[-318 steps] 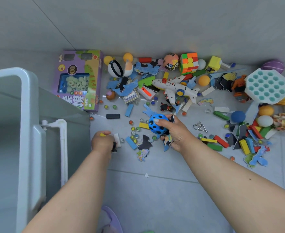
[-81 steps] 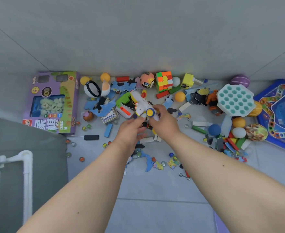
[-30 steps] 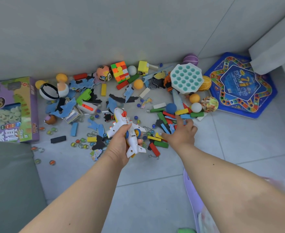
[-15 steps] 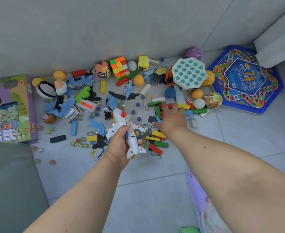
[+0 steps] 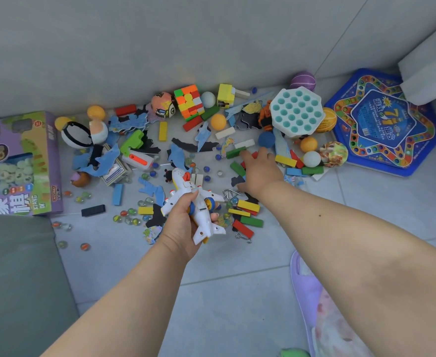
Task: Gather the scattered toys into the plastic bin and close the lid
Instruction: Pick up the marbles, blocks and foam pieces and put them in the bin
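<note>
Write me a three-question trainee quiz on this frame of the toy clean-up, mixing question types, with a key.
1. True or false: the left hand grips the white toy airplane.
2. Multiple choice: the right hand is
A. holding the colour cube
B. spread open over the coloured blocks on the floor
C. resting on the blue game board
3. Short answer: which ball lies against the wall just behind the white-and-teal pop toy?

Key
1. True.
2. B. The fingers are spread over the blocks; nothing visible in its grip.
3. The purple ball.
</note>
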The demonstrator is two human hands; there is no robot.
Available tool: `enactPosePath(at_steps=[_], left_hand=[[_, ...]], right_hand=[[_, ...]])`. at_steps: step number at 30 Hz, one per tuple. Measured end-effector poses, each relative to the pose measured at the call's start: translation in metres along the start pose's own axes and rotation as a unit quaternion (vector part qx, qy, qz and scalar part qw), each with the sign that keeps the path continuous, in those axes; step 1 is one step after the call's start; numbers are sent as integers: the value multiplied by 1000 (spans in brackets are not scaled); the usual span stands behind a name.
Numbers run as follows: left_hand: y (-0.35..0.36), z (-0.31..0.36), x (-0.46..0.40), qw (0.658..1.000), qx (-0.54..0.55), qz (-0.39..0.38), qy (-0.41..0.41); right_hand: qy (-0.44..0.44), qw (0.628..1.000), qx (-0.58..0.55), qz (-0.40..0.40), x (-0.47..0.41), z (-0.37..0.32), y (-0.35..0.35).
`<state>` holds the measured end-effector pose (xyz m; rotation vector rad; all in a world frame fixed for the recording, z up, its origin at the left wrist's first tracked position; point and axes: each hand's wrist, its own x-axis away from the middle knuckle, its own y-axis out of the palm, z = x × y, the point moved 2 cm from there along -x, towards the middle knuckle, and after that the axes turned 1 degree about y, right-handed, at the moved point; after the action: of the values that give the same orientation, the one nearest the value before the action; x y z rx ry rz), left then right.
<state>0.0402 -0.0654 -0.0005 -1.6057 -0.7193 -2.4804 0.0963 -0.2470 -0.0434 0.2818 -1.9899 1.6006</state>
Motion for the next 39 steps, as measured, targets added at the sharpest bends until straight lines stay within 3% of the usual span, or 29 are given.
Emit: enactPosePath(at_steps=[9, 23, 27, 32, 34, 36, 39], left_hand=[[-6, 1, 2, 1000, 15, -5, -9], [-10, 5, -8, 999, 33, 5, -9], [-7, 10, -6, 999, 28, 24, 7], [-1, 17, -7, 999, 18, 10, 36], [-2, 20, -9, 998, 25, -7, 49], [-3, 25, -10, 997, 42, -25, 59], [-3, 31, -7, 991, 103, -54, 70]], right_hand=[[-51, 994, 94, 6, -6, -15, 3], [4, 999, -42, -28, -21, -9, -13], [26, 983, -178, -37, -18, -14, -22], [-8, 899, -436, -33, 11, -58, -46], [-61, 907, -415, -29, 31, -83, -55], [-118, 939, -323, -5, 50, -107, -54], [-175, 966, -166, 94, 75, -134, -43]])
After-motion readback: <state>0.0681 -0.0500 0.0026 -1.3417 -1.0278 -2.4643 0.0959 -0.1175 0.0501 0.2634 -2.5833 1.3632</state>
